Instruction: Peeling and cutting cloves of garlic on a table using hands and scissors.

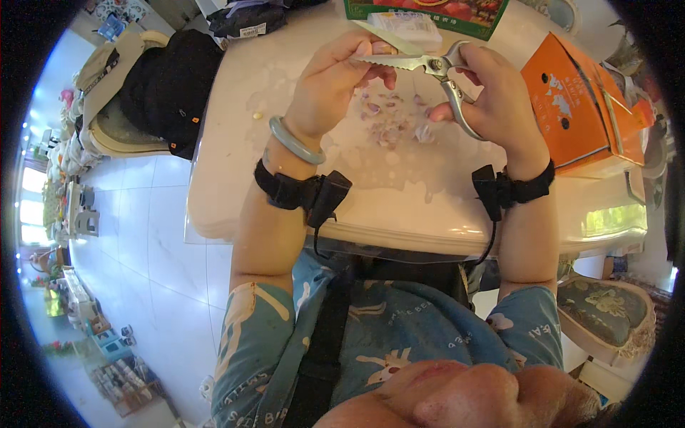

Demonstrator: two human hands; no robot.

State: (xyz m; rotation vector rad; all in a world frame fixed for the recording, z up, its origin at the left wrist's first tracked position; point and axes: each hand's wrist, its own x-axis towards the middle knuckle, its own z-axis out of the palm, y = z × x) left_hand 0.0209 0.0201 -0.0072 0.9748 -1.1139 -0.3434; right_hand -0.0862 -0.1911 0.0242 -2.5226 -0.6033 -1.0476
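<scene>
My right hand (499, 100) grips a pair of metal kitchen scissors (437, 65) by the loop handles. The blades stand apart and point left, the lower one with a toothed edge. Close to the blade tips, my left hand (330, 84) has its thumb and fingers pinched together. Whatever lies in that pinch is too small or hidden to make out. Below the scissors, purplish-white papery peelings (389, 125) that look like garlic skin are scattered on the table. A whitish piece (424, 133) resembling a garlic bulb sits at their right, and a small pale clove-like bit (257, 115) lies farther left.
The pale table (342, 207) has a clear wet-looking cover. An orange box (571, 107) stands at its right, with a green and red carton (464, 18) and white packet (407, 28) at the back. Chairs flank it: one under black cloth (168, 93), one cushioned (599, 307).
</scene>
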